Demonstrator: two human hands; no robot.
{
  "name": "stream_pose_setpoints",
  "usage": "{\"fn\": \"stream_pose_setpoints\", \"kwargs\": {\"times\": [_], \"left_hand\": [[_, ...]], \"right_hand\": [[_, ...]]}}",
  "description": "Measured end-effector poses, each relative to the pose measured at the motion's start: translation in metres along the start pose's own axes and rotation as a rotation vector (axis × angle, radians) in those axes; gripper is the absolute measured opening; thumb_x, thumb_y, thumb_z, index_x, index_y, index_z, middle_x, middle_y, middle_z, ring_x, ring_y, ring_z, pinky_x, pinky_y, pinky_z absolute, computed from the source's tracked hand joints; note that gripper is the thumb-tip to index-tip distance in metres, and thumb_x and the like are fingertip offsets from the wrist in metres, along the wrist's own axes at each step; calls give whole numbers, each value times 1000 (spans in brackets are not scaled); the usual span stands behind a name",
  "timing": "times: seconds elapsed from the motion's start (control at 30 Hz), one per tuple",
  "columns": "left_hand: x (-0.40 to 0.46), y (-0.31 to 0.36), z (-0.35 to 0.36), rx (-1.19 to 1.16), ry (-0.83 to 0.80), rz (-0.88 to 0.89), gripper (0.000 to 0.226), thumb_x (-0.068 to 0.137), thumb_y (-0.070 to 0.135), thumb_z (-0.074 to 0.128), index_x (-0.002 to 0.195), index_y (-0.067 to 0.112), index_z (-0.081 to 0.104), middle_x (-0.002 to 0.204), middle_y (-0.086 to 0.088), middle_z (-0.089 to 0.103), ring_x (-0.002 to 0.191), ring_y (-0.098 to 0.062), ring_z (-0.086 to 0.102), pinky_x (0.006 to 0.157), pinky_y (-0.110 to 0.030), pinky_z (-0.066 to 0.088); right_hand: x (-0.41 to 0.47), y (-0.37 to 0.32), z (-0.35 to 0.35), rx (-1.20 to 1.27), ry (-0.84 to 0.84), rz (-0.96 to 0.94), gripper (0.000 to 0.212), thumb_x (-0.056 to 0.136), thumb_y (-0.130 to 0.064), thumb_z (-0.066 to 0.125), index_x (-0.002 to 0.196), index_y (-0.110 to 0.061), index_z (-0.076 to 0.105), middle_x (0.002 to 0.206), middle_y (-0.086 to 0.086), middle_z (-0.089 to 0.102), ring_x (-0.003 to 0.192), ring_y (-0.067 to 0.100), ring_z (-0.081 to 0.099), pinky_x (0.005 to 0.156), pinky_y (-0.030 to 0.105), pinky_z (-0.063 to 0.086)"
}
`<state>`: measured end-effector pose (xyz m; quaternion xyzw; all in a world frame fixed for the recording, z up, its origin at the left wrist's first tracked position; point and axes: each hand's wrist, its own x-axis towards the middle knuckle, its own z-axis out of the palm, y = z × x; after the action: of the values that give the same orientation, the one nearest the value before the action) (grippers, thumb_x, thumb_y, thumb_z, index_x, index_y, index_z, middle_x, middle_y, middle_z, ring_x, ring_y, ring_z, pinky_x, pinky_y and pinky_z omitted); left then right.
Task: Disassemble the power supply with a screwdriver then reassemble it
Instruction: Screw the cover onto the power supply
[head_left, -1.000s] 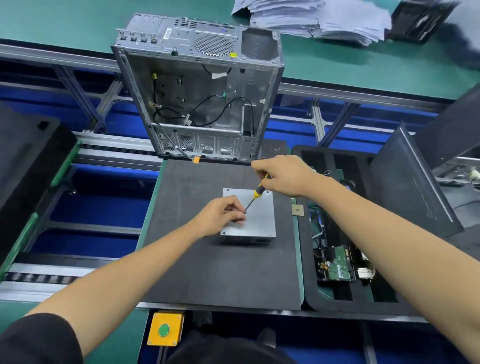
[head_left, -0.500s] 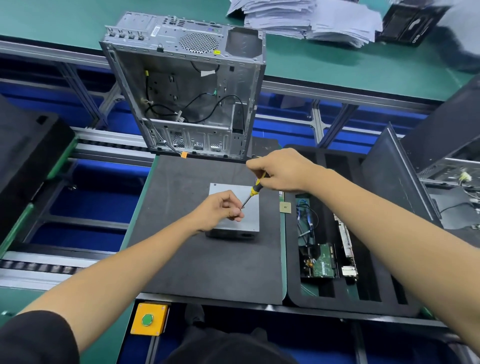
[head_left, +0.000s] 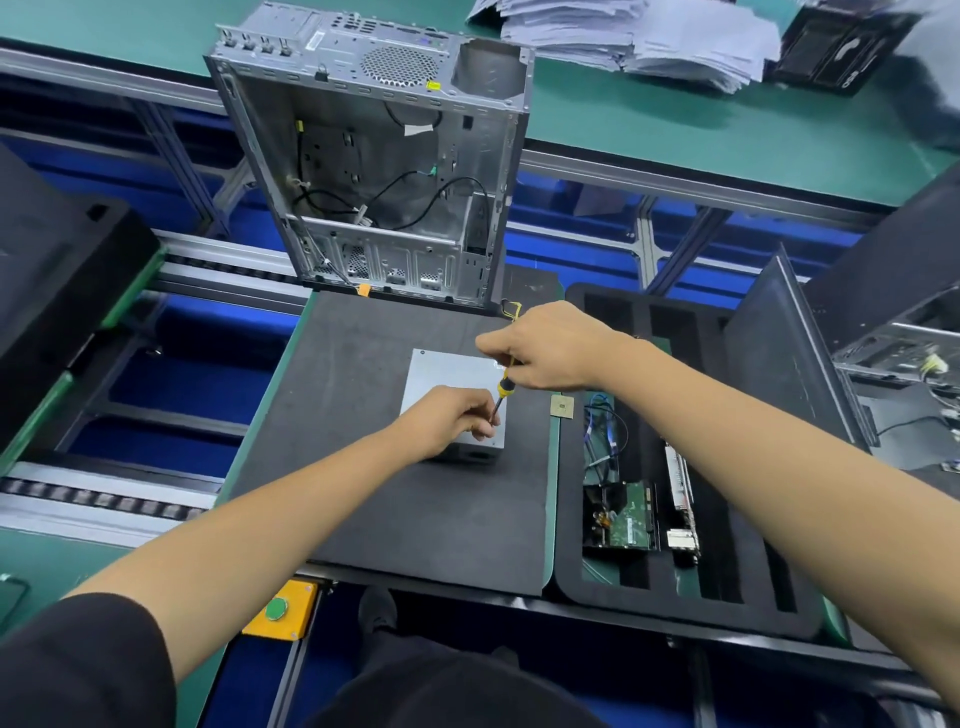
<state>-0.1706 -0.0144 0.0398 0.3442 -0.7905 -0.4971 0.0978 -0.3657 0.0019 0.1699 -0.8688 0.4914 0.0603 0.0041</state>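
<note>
A grey metal power supply (head_left: 441, 371) lies flat on the black foam mat (head_left: 363, 467) in the middle of the bench. My right hand (head_left: 550, 348) grips the yellow-and-black screwdriver (head_left: 503, 387) by its handle, the shaft slanting down and left toward the box's near right part. My left hand (head_left: 452, 415) rests on the box's near edge, its fingertips pinched around the screwdriver's shaft near the tip. The tip itself is hidden by those fingers.
An open, empty computer case (head_left: 384, 171) stands upright just behind the mat. To the right is a black foam tray (head_left: 654, 597) holding circuit boards and cables, with a small square chip (head_left: 562, 407) at the mat's edge. A yellow box with a green button (head_left: 278, 609) sits below.
The camera view has shifted slightly. Both hands stay on the power supply in the same grip, the screwdriver still angled down to the left fingertips.
</note>
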Motion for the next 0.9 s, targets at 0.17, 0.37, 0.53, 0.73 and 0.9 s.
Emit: {"fn": "stream_pose_setpoints", "kwargs": {"times": [0.17, 0.37, 0.53, 0.73, 0.9], "left_hand": [[1, 4, 8, 101, 3, -27, 32, 93, -6, 54, 78, 21, 62, 85, 6, 70, 76, 1, 62, 80, -12, 47], [7, 4, 20, 217, 54, 8, 11, 87, -6, 70, 86, 5, 71, 93, 4, 57, 87, -2, 53, 80, -9, 43], [1, 16, 30, -72, 189, -136, 15, 78, -19, 53, 90, -13, 59, 104, -18, 45, 68, -19, 68, 63, -28, 58], [-1, 1, 32, 290, 164, -51, 10, 85, 1, 76, 91, 9, 77, 95, 4, 50, 104, -28, 53, 92, -37, 47], [-8, -7, 38, 188, 262, -38, 7, 80, 16, 87, 81, 20, 81, 88, 5, 74, 110, -30, 43, 96, -41, 41]], "right_hand": [[-5, 3, -1, -20, -14, -31, 14, 82, -26, 57, 83, -24, 44, 59, -4, 49, 62, 23, 47, 50, 30, 19], [-5, 0, 1, -24, -32, -82, 17, 81, -26, 60, 82, -22, 44, 58, -3, 47, 59, 22, 44, 50, 30, 19], [-5, -3, 11, -62, -68, -115, 18, 80, -24, 59, 81, -21, 41, 57, -2, 43, 53, 17, 36, 49, 31, 19], [0, -8, 20, -121, -80, -154, 20, 82, -25, 57, 81, -21, 38, 57, -1, 41, 57, 24, 40, 50, 32, 22], [4, -10, 21, -147, -97, -181, 20, 83, -25, 56, 82, -21, 36, 60, -1, 44, 59, 26, 43, 49, 31, 22]]}}
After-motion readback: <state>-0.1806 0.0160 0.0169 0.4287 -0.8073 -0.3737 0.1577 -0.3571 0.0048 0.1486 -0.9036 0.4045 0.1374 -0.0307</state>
